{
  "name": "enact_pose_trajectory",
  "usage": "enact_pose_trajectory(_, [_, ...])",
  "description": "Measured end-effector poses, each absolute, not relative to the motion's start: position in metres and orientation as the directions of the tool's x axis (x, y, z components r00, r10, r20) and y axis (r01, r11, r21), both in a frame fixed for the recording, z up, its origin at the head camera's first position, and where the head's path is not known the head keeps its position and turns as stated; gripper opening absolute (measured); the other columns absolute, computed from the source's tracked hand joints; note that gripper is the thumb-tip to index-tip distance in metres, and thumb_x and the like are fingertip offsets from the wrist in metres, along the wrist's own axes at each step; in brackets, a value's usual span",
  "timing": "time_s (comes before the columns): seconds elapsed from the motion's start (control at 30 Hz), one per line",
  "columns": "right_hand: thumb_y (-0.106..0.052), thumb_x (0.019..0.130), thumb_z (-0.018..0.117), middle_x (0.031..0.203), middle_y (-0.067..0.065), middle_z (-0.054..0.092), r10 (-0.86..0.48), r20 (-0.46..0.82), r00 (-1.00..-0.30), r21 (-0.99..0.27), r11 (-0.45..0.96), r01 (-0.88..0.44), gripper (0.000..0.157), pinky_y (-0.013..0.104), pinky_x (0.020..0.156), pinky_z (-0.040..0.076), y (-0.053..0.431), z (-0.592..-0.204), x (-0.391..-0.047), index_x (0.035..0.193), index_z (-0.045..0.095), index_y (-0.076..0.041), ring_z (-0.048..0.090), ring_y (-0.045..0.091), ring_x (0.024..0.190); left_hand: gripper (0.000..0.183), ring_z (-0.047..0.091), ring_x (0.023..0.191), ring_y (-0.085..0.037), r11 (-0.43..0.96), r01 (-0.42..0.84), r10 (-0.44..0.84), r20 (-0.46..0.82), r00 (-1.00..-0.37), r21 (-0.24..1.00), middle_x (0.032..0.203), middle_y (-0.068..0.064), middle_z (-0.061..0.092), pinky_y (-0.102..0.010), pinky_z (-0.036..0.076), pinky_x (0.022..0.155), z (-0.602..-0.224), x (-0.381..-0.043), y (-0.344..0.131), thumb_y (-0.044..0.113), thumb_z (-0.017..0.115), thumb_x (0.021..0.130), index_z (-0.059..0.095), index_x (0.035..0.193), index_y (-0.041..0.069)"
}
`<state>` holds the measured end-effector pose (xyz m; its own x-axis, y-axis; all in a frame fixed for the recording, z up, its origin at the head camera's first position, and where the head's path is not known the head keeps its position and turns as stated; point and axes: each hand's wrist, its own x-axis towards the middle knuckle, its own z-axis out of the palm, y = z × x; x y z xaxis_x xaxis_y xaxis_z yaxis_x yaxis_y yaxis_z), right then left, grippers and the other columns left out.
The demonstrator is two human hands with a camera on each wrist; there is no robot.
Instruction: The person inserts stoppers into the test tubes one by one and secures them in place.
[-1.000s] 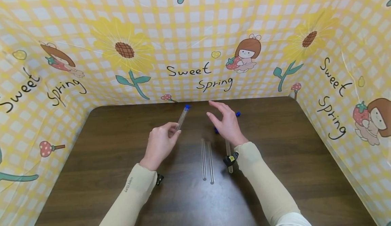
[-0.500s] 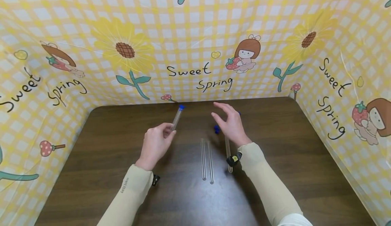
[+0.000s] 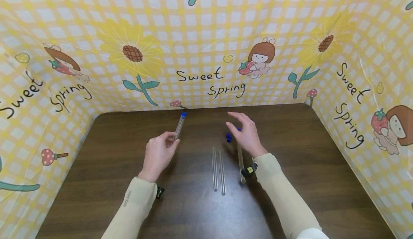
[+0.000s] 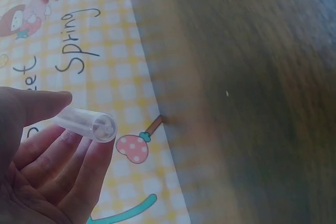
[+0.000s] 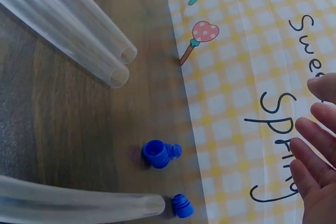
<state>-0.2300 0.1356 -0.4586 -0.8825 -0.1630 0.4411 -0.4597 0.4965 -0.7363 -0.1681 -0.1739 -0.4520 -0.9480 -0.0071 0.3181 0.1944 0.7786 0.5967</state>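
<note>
My left hand [image 3: 158, 158] pinches a clear test tube [image 3: 179, 127] between thumb and fingers. A blue cap [image 3: 183, 115] sits on its far end, tilted up and away. The tube's rounded bottom [image 4: 105, 128] faces the camera in the left wrist view. My right hand [image 3: 246, 133] hovers with spread fingers, holding nothing. Beneath it lies another test tube [image 3: 240, 160], partly hidden by the hand and the wrist camera. Loose blue caps [image 5: 156, 153] rest near that tube's open end, one cap [image 5: 182, 206] right at its mouth in the right wrist view.
Two more uncapped test tubes, a left one [image 3: 214, 170] and a right one [image 3: 222, 174], lie side by side mid-table, mouths pointing away. A yellow checked cloth [image 3: 200, 52] with printed figures walls the back and sides of the dark wooden table [image 3: 96, 181].
The left hand has moved left and slightly nearer, carrying the capped test tube. The right hand has drifted a little right and down, uncovering more of the loose blue caps.
</note>
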Motion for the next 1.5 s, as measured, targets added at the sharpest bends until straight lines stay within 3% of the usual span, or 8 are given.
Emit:
enact_pose_trajectory(0.4, [-0.023,0.099,0.071,0.132,0.005,0.063,-0.168,0.428,-0.888,-0.736,0.505,-0.45,0.038,0.048,0.104,0.043,0.141,-0.47,-0.229,0.134,0.065,-0.011,0.056,0.024,0.126,0.02,0.072,0.075,-0.023,0.774,0.175,-0.049,0.334,-0.941,0.608,0.091,-0.009,0.074,-0.041,0.058,0.064,-0.46,-0.167,-0.187,0.017,0.076,0.094,0.073,0.108,0.003])
enact_pose_trajectory(0.9, [-0.023,0.098,0.072,0.134,0.007,0.062,-0.176,0.399,-0.9,-0.737,0.522,-0.429,0.041,0.05,0.103,0.044,0.149,-0.48,-0.226,0.135,0.064,-0.01,0.056,0.026,0.126,0.019,0.059,0.064,-0.019,0.81,0.155,-0.086,0.375,-0.923,0.565,0.084,-0.007,0.067,-0.035,0.049,0.058,-0.467,-0.166,-0.205,0.014,0.078,0.091,0.074,0.104,0.001])
enact_pose_trajectory(1.3, [-0.022,0.097,0.072,0.133,0.009,0.061,-0.183,0.351,-0.918,-0.771,0.5,-0.395,0.04,0.055,0.084,0.054,0.153,-0.483,-0.223,0.135,0.064,-0.01,0.057,0.036,0.122,0.021,0.061,0.066,-0.023,0.825,0.102,-0.119,0.347,-0.93,0.557,0.083,-0.008,0.07,-0.038,0.047,0.059,-0.47,-0.165,-0.222,0.016,0.077,0.092,0.074,0.106,0.001])
enact_pose_trajectory(1.5, [-0.022,0.098,0.072,0.135,0.008,0.061,-0.184,0.338,-0.923,-0.765,0.517,-0.383,0.039,0.052,0.087,0.054,0.154,-0.484,-0.223,0.135,0.064,-0.011,0.056,0.031,0.124,0.022,0.057,0.062,-0.021,0.834,0.072,-0.125,0.315,-0.941,0.546,0.083,-0.007,0.069,-0.036,0.044,0.053,-0.472,-0.165,-0.232,0.018,0.075,0.093,0.074,0.108,0.001])
